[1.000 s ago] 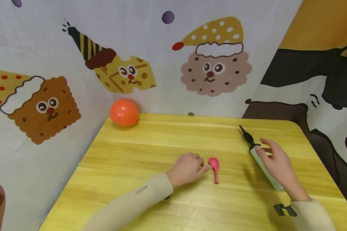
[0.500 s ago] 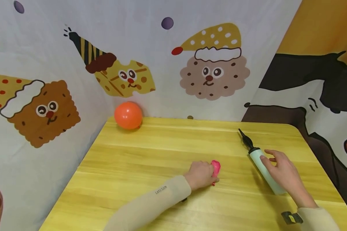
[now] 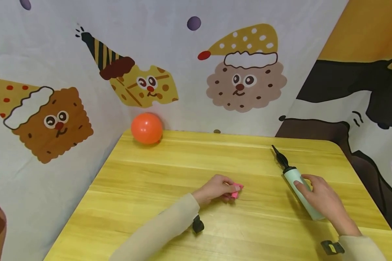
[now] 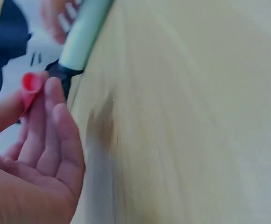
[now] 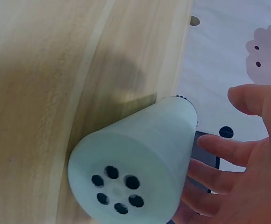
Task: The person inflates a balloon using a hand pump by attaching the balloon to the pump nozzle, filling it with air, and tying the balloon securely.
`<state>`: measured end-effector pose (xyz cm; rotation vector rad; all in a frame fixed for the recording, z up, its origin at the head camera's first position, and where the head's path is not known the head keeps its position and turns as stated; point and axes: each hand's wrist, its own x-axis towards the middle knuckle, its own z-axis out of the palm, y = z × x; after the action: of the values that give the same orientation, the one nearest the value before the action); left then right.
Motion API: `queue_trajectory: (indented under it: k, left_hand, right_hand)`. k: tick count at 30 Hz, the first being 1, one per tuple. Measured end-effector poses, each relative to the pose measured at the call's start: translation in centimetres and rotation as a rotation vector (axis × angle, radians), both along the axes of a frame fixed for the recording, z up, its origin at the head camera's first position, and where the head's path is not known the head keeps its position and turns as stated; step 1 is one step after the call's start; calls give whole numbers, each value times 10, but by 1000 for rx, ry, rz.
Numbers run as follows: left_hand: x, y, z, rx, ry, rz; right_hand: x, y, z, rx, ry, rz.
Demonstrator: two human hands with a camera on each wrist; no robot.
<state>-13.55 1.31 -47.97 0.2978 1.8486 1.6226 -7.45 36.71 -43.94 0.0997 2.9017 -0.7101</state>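
Between the thumb and fingers of my left hand (image 3: pixel 215 188), a small limp pink balloon (image 3: pixel 235 195) is pinched above the table. Its round mouth (image 4: pixel 31 82) faces the left wrist camera. A hand pump (image 3: pixel 292 176) with a pale green barrel and black nozzle lies on the table to the right, nozzle pointing away. My right hand (image 3: pixel 323 195) is at the barrel, thumb over the near side. In the right wrist view its fingers (image 5: pixel 219 179) are spread along the pump's side, with the thumb standing off it. Several holes show in the pump's end cap (image 5: pixel 119 186).
An inflated orange balloon (image 3: pixel 147 128) sits at the table's far left corner. The wooden-patterned table (image 3: pixel 170 163) meets a printed cloth backdrop (image 3: pixel 186 72) behind and at both sides.
My left hand came over the pink balloon, took hold of it, lifted it from the table and drew slightly back left. The right hand moved a little down the pump's barrel.
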Motion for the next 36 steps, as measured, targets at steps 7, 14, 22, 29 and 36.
queue_trajectory:
  k: [7, 14, 22, 29, 36]
  left_hand:
    - [1, -27, -7, 297, -221, 202]
    - [0, -45, -10, 426, -303, 329]
    - [2, -55, -10, 496, -327, 453]
    - [0, -58, -13, 561, -341, 580]
    - [-4, -60, -10, 613, -340, 628]
  right_hand:
    - [0, -2, -8, 28, -62, -19]
    - [-2, -2, -16, 61, -9, -18]
    - [-1, 6, -24, 85, 19, -21]
    - [-2, 7, -27, 137, 67, -2]
    - [-3, -2, -16, 34, 14, -4]
